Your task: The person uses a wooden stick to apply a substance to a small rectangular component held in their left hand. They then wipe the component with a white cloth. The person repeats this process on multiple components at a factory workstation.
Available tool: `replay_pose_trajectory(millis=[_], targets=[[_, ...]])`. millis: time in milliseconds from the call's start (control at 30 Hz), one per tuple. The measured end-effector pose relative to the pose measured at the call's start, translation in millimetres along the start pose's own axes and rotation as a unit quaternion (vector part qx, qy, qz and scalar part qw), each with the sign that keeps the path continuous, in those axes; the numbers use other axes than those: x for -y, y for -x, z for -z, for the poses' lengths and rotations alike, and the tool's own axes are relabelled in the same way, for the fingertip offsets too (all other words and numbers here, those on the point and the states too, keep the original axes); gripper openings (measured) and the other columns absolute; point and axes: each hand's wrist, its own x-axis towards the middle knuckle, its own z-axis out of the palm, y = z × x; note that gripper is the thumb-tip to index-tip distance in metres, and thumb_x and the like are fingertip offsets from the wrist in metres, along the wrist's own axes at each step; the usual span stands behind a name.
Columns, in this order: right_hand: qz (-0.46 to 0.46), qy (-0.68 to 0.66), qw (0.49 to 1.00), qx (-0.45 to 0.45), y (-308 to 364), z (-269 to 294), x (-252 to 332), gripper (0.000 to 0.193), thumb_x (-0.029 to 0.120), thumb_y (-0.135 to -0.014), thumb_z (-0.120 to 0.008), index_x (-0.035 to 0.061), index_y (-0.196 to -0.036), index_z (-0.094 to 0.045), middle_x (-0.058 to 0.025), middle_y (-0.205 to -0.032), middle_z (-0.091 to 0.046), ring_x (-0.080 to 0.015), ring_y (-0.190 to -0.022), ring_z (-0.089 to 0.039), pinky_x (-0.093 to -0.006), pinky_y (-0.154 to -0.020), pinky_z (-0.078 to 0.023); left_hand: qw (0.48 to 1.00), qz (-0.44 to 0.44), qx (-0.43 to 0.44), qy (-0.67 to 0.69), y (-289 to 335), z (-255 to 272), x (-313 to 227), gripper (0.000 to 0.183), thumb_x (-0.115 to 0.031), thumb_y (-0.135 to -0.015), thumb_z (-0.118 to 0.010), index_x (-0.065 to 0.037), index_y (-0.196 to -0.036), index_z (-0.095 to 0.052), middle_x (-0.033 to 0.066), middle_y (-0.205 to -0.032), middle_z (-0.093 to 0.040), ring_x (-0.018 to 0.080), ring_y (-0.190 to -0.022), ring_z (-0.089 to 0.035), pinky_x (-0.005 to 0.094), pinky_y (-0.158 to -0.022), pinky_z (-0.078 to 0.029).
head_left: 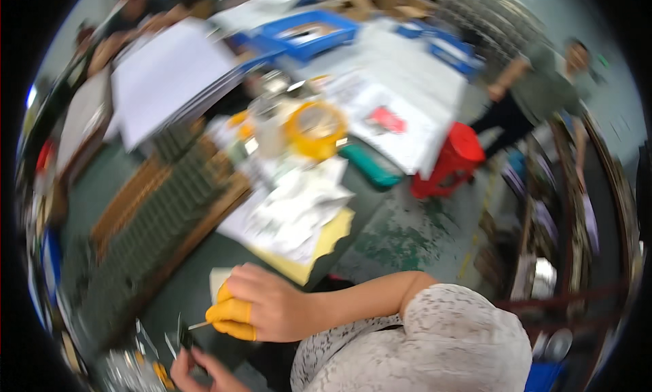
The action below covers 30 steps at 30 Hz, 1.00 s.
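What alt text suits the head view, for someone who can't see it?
A right hand in yellow finger covers holds a thin stick by a small dark piece in the left hand. Beyond, on the workbench, are a row of grey pieces and a yellow tape roll.

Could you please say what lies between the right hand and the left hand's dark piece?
In the head view, a pale stick runs from the right hand toward the dark piece.

Right hand (275, 305): is gripping a thin stick (198, 325) at seven o'clock; yellow finger cots (232, 317) are covering some fingers.
Left hand (214, 377): is pinching a small dark piece (185, 336), also at seven.
Yellow tape roll (296, 131): is lying at twelve.
Red stool (464, 147): is standing between two and three.
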Motion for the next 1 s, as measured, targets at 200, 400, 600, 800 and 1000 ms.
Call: replay_pose_trajectory(millis=[200, 400, 600, 800, 1000], targets=[[-0.072, 0.123, 0.986, -0.09, 44, 47, -31, 0.021, 0.009, -0.079, -0.074, 0.0036, -0.096, -0.061, -0.0112, -0.091, -0.049, -0.0304, -0.085, -0.052, -0.0384, -0.075, -0.045, 0.999, 0.004, 0.028, 0.023, -25, 8, -43, 0.02, -0.003, -0.085, -0.075, 0.004, -0.102, -0.067, 0.0154, -0.093, -0.067, 0.0225, -0.081, -0.067, 0.0301, -0.071, -0.059], [-0.076, 0.21, 0.968, -0.115, 76, 46, -53, 0.018, 0.013, -0.086, -0.072, 0.006, -0.1, -0.063, -0.0078, -0.09, -0.049, -0.0247, -0.082, -0.053, -0.035, -0.072, -0.045, 0.983, 0.059, 0.011, 0.175, -35, -5, -40, 0.027, -0.003, -0.084, -0.076, 0.002, -0.107, -0.063, 0.0157, -0.094, -0.067, 0.0222, -0.083, -0.067, 0.0301, -0.069, -0.059], [-0.041, 0.226, 0.964, -0.137, 74, 43, -52, 0.016, 0.014, -0.087, -0.07, 0.0058, -0.099, -0.063, -0.0071, -0.09, -0.051, -0.0232, -0.082, -0.053, -0.0336, -0.073, -0.046, 0.975, 0.076, 0.041, 0.206, -39, -10, -38, 0.026, -0.004, -0.084, -0.077, 0.001, -0.106, -0.062, 0.0155, -0.096, -0.068, 0.0215, -0.082, -0.067, 0.03, -0.067, -0.057], [-0.031, 0.251, 0.959, -0.13, 80, 48, -53, 0.017, 0.016, -0.087, -0.071, 0.0057, -0.098, -0.063, -0.0068, -0.089, -0.052, -0.0228, -0.081, -0.054, -0.0332, -0.072, -0.046, 0.941, 0.161, 0.107, 0.277, -36, -12, -42, 0.028, -0.01, -0.086, -0.076, 0.0, -0.108, -0.063, 0.0163, -0.101, -0.069, 0.0237, -0.088, -0.066, 0.0331, -0.079, -0.055], [0.053, 0.33, 0.938, -0.095, 75, 50, -62, 0.02, 0.018, -0.085, -0.071, 0.0052, -0.099, -0.064, -0.0102, -0.094, -0.056, -0.0284, -0.086, -0.057, -0.0383, -0.074, -0.05, 0.924, 0.293, 0.176, 0.169, -36, -3, -41, 0.047, -0.027, -0.095, -0.065, 0.0, -0.133, -0.055, 0.0148, -0.136, -0.058, 0.0227, -0.128, -0.049, 0.043, -0.117, -0.031]])
